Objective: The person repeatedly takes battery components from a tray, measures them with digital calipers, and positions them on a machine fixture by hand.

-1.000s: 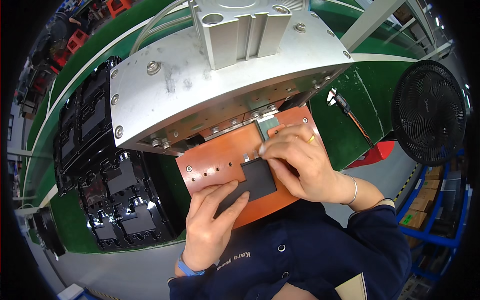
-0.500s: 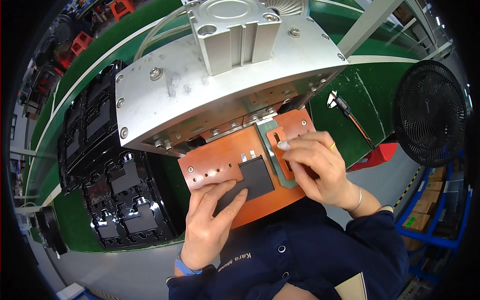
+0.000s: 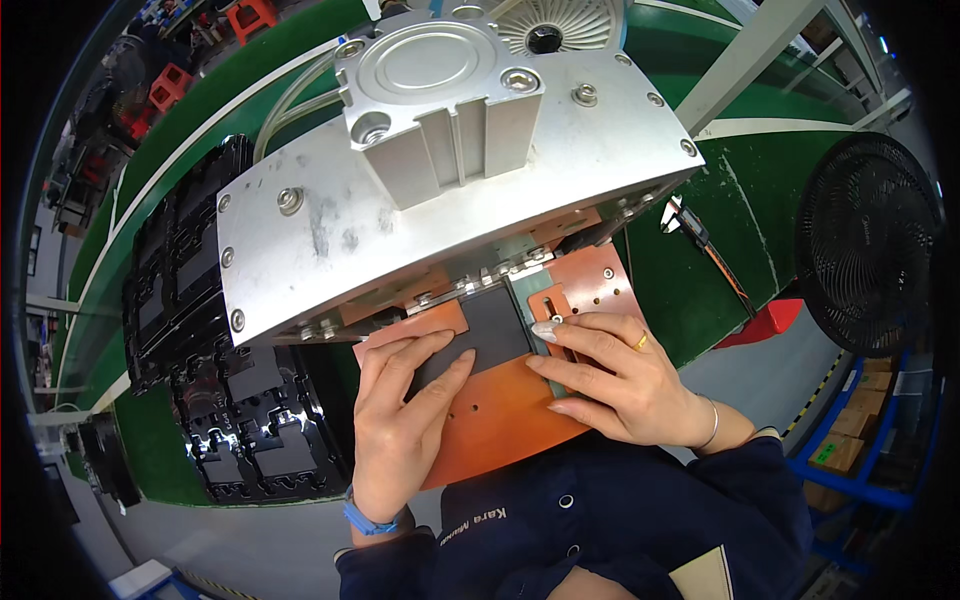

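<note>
A dark grey flat pouch cell (image 3: 490, 335) lies on the orange base plate (image 3: 510, 405), its far edge at the metal clamps under the silver press (image 3: 450, 230). My left hand (image 3: 405, 400) lies on the cell's near left part, fingers spread and touching it. On the right, my right hand (image 3: 625, 380) rests with fingers stretched over the orange slotted block (image 3: 545, 300) and the green strip beside the cell. Its fingertips are close to the cell's right edge. The cell's metal tabs are hidden under the press.
Black moulded trays (image 3: 270, 440) holding similar dark cells stand left of the press. A caliper (image 3: 705, 245) lies on the green table to the right, near a black fan (image 3: 868, 240). Further right is a blue-framed rack (image 3: 850, 420) with boxes. A white fan (image 3: 545, 35) stands behind the press.
The cell has slid away from me toward the clamps, so its tabs no longer show. My right hand has lowered, its fingers straightening toward the cell's edge; my left hand has followed the cell.
</note>
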`<state>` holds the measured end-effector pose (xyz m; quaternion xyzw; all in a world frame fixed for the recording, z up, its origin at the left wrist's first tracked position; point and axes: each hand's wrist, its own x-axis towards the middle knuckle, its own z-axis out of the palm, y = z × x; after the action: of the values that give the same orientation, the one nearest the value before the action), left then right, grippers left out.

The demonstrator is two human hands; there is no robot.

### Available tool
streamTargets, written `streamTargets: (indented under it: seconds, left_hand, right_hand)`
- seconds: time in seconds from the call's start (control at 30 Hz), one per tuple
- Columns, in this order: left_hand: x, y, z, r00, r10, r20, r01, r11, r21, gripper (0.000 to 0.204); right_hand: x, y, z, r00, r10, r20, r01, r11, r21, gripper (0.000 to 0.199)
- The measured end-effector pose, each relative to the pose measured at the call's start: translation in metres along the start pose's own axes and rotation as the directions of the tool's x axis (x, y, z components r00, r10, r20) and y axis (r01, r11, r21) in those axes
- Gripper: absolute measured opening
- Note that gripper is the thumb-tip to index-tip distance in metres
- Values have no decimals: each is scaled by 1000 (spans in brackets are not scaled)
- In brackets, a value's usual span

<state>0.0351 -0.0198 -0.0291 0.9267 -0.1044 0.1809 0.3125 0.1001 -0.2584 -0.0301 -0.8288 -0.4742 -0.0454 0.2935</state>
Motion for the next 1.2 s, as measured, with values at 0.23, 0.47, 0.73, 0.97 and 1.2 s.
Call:
streamTargets:
  seconds: [0.23,0.47,0.73,0.97,1.2]
  left_hand:
    - [1,3,-2,998,-53,26,53,999,-6,37]
    - [2,3,-2,998,-45,35,46,999,-8,39]
    - [2,3,-3,997,-55,54,56,998,-11,38]
    - [3,3,-4,996,-58,64,59,998,-17,37]
    - [4,3,-5,996,-51,71,52,999,-11,36]
  right_hand:
    - [1,-1,-2,1000,13,28,-13,1000,15,47]
    - [1,-2,-3,1000,10,19,-11,1000,28,46]
    - [-1,-2,-2,998,29,-63,-29,1000,9,44]
    - [3,-9,0,993,17,117,0,989,-145,52]
    - [3,-11,4,993,33,116,-9,980,-201,51]
